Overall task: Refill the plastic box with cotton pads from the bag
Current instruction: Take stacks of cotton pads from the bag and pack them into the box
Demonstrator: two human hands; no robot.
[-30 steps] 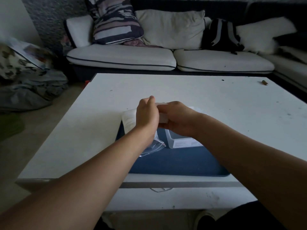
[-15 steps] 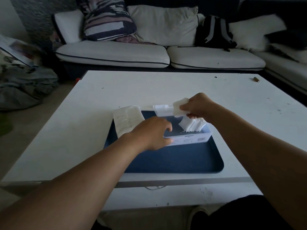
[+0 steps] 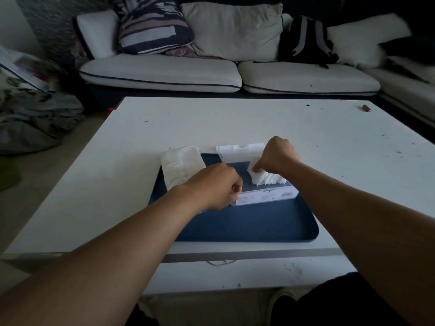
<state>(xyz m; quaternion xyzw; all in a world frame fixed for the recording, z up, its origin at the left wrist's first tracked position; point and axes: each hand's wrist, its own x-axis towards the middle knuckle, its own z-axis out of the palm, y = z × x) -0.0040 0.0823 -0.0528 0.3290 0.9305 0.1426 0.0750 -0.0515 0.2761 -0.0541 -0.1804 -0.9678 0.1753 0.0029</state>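
The right hand point(image 3: 279, 156) has come down since half a second ago: the batch of cotton pads point(image 3: 267, 177) it held above the plastic box point(image 3: 266, 196) now sits with its lower edges inside the box, at the right end, the fingers curled and pinching the top of the stack. That suggests the load is being seated, so this refill step looks nearly done, though the pads stand ragged above the rim and may need pressing down. The left hand point(image 3: 213, 187) remains at the box's near-left corner, fingers folded, thumb and fingertips gripping the wall to steady it. Both forearms reach forward from the bottom of the view, the right wrist bent downward over the box, the left lying lower and flatter. The box's lid point(image 3: 240, 150) stands open behind, hinged back. The box rests on a dark blue tray point(image 3: 247, 227), and the bag point(image 3: 182, 167), pale and crumpled, lies at the tray's far-left corner, just beside the left hand. The tray sits on a white table point(image 3: 235, 123), with a sofa point(image 3: 226, 74) beyond.
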